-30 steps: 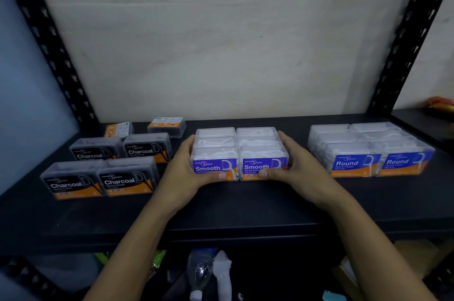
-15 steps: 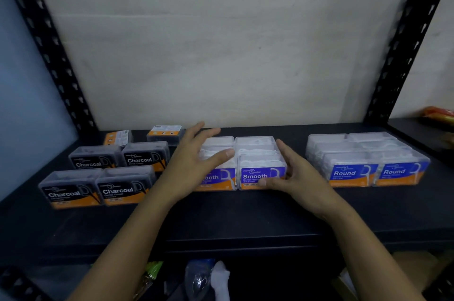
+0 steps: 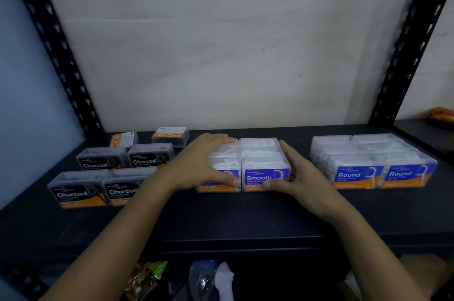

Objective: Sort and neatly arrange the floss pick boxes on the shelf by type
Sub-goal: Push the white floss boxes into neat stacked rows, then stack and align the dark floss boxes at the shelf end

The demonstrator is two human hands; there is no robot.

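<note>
Clear purple-labelled Smooth boxes (image 3: 264,165) stand in a block at the middle of the black shelf (image 3: 233,217). My left hand (image 3: 199,165) lies flat over the left Smooth boxes, thumb on the front label. My right hand (image 3: 297,175) presses against the block's right side, thumb at the front lower edge. Dark Charcoal boxes (image 3: 81,190) sit in two rows at the left, with two more Charcoal boxes (image 3: 170,136) turned around at the back. Blue-labelled Round boxes (image 3: 373,165) form a tidy block at the right.
Black perforated uprights (image 3: 56,47) frame the shelf on both sides, with a pale wall behind. An orange packet (image 3: 442,116) lies on the neighbouring shelf at far right. Plastic bags and wrappers (image 3: 208,278) sit below the shelf's front edge.
My left hand lifted off the front left of the Smooth block, swung up, then came down flat on top of the left boxes. The right hand stayed against the block's right side.
</note>
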